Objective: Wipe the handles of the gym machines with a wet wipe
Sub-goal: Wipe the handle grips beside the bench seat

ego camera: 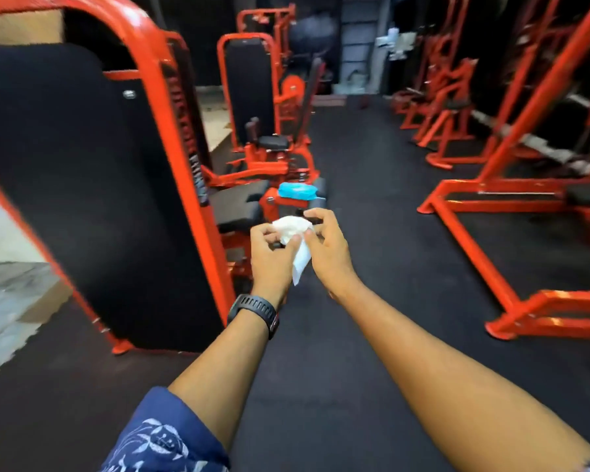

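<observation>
As left hand (270, 257) pinches wipe (292, 228), right hand (328, 251) likewise

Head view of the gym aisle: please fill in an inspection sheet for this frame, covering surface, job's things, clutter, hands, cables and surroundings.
Surface: dark rubber floor runs down the aisle between the machines.
Job's things: white wet wipe, crumpled, is held in mid-air between both hands. A blue wipe pack rests on the machine just beyond them. No handle is being wiped.
Clutter: nothing seen.
Hands: left hand, with a black watch on its wrist, pinches the wipe. Right hand pinches it from the other side.
Cables: nothing seen.
Surroundings: orange-framed machine with a black panel stands at left, orange racks at right. The image is motion-blurred.
</observation>
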`<action>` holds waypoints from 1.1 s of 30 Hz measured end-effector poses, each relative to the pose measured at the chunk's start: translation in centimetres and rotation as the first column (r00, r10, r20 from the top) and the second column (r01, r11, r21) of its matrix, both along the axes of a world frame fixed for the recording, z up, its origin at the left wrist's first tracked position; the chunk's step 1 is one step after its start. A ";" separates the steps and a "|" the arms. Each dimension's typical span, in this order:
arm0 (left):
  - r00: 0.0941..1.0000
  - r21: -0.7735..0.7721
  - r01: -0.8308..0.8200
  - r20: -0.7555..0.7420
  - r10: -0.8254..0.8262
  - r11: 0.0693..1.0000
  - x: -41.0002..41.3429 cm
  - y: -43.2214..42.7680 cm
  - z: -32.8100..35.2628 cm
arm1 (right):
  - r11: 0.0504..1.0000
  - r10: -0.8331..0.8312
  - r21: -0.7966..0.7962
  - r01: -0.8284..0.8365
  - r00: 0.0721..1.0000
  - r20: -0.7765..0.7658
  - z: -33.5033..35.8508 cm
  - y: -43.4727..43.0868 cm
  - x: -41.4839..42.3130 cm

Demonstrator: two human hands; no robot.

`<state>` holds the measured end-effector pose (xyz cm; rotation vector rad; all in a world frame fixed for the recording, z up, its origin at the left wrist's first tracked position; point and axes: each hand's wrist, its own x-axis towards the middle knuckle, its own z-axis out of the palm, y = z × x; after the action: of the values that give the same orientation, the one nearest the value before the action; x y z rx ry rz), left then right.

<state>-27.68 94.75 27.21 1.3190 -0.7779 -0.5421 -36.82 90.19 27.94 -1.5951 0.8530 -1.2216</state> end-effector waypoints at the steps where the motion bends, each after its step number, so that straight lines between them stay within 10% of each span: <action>1: 1.000 0.001 0.026 0.016 -0.026 1.000 -1.0 -1.8 0.1 | 0.998 -0.056 -0.006 0.056 0.998 0.003 0.1 -1.2 -1.3; 12: 0.776 0.117 0.611 0.111 -0.621 0.783 -7.1 -17.5 -0.6 | 0.883 -0.468 -0.029 0.468 0.884 -0.012 0.4 -12.9 -10.1; 24: 0.891 0.047 0.397 0.221 -0.397 0.917 -8.0 -30.7 -2.1 | 0.879 -0.476 -0.103 0.466 0.871 -0.122 -2.2 -26.7 -11.0; 33: 0.967 -0.012 0.118 0.228 -0.112 0.993 -4.9 -43.1 -1.8 | 0.989 -0.130 0.065 0.133 0.991 -0.045 -1.8 -41.8 -7.1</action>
<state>-32.55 51.69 25.43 1.3320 -1.0515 -0.4760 -43.97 48.43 26.17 -1.5335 1.0290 -1.2415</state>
